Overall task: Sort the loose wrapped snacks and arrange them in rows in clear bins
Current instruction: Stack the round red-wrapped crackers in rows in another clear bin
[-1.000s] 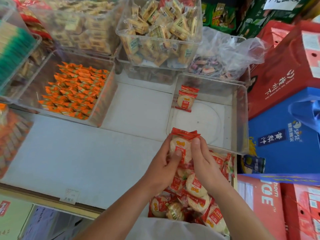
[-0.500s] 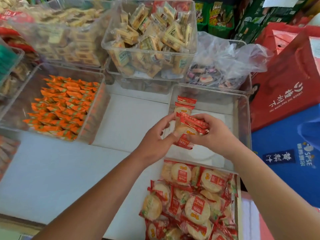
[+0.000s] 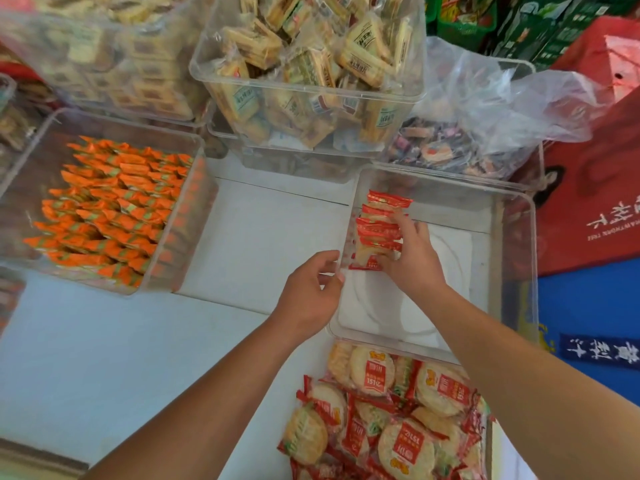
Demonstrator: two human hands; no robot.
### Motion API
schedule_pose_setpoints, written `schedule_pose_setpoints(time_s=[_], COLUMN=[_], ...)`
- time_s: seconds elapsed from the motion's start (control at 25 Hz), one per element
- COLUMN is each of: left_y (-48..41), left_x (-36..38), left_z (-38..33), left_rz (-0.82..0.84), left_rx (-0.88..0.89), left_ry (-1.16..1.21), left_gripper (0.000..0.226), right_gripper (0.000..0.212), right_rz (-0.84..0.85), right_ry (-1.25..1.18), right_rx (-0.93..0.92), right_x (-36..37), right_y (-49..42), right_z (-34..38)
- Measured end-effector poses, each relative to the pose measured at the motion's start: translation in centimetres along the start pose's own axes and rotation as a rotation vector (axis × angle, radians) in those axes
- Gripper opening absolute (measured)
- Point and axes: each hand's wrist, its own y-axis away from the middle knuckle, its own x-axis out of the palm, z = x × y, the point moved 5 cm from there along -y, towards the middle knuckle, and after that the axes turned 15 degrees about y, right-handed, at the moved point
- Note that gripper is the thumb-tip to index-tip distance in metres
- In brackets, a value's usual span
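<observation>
- Five or so cracker packs (image 3: 379, 223) stand on edge in a short row at the far left corner of the clear bin (image 3: 516, 258), right against its left wall.
- The right hand (image 3: 412, 261) is down in the bin, fingers curled round the nearest packs and holding them up against the others.
- The left hand (image 3: 310, 292) sits outside at the bin's left wall with its fingers loosely curled. Can't tell if it's pinching the wall or just touching it.
- My worry: nothing backs the row on the near side, so when the right hand lets go the packs could flop forward like dominoes. Slick wrappers on a smooth bin floor, I reckon.
- The bin is mostly bare, so it's probably light and a careless shove could skid it.
- A big loose pile (image 3: 388, 410) of the same crackers lies just in front of the bin, so plenty left to do.
</observation>
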Motion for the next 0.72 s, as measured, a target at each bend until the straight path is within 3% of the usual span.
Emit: schedule_pose_setpoints(time_s=[0.2, 0.32, 0.52, 0.72], left_y=[1.1, 3.6, 10.5, 17.3], left_x=[-0.5, -1.7, -3.1, -0.6], left_z=[0.6, 2.0, 8.5, 15.4], left_rz=[-0.017, -0.051, -0.073, 0.097], left_rx=[-0.039, -0.059, -0.156, -0.223], left_ry=[0.033, 0.05, -0.124, -0.489], left_gripper=[0.037, 0.035, 0.03, 0.092], right_gripper=[0.073, 0.083, 0.034, 0.04], right_rz=[-0.04, -0.043, -0.028, -0.101], right_ry=[-0.062, 0.073, 0.211, 0.208], right_rx=[0.115, 0.141, 0.094, 0.032], right_x=[-0.5, -2.1, -4.9, -6.9], right_y=[0.8, 2.4, 8.5, 16.5], right_z=[0.7, 1.0, 1.8, 3.1])
